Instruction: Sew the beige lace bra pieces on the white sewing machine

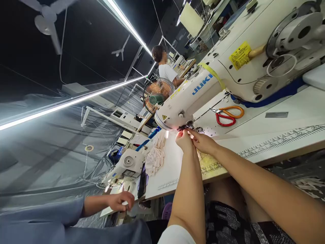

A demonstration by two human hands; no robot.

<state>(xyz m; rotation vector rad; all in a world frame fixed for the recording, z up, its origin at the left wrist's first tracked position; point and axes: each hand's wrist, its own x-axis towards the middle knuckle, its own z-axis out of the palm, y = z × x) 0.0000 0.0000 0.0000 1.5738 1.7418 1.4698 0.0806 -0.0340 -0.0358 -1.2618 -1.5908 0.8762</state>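
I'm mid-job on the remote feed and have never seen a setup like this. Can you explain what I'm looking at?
There is no robot here: one camera, worn on a person's head, looks forward and down, and the view is tilted. The bare left hand and bare right hand meet under the needle end of a white sewing machine with blue lettering. Whatever their fingers grip is too small to tell. On the white tabletop with printed ruler markings lie metal scissors with red and orange handles and a crumpled pale pink fabric bundle. The hand beyond a grey-blue sleeve is someone else's.
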